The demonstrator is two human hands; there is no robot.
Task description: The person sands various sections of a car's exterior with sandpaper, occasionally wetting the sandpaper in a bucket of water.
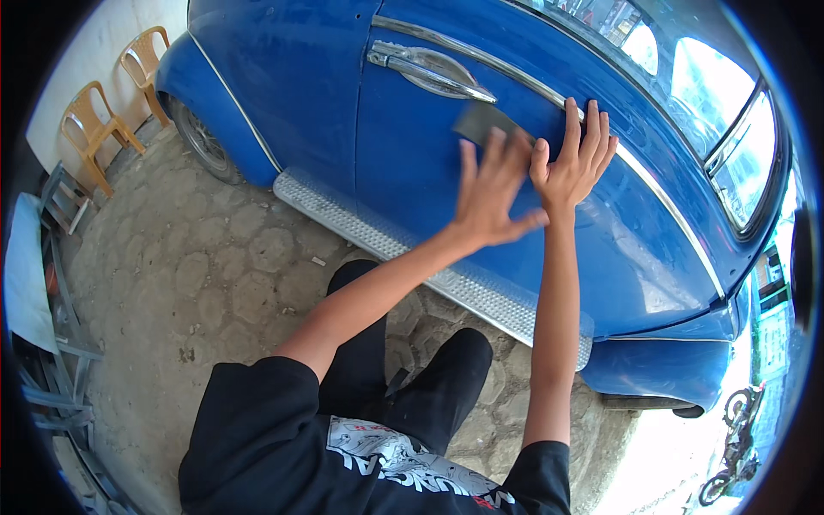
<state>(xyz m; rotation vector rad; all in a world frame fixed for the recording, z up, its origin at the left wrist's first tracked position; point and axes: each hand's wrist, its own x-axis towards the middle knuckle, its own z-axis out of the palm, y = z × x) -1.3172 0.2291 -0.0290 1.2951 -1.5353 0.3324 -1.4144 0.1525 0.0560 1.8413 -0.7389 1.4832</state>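
Note:
Before me stands a blue, rounded vintage car, its door (425,154) close to my knees. My left hand (492,193) is blurred by motion. Its fingertips press a dark grey sheet (483,122), which looks like sandpaper, against the door below the chrome door handle (438,72). Fingers of that hand are spread, and its thumb points toward my right wrist. My right hand (576,158) rests on the door with nothing in it, fingers apart, their tips over the chrome trim strip (663,199). Parts of the sheet's lower edge are hidden by my left fingers.
A ribbed metal running board (380,241) runs along the car above the paved ground (193,277). Two brown plastic chairs (96,132) stand by the white wall (71,84). Metal frames (71,393) crowd the left edge. A motorcycle (737,444) is outside at right.

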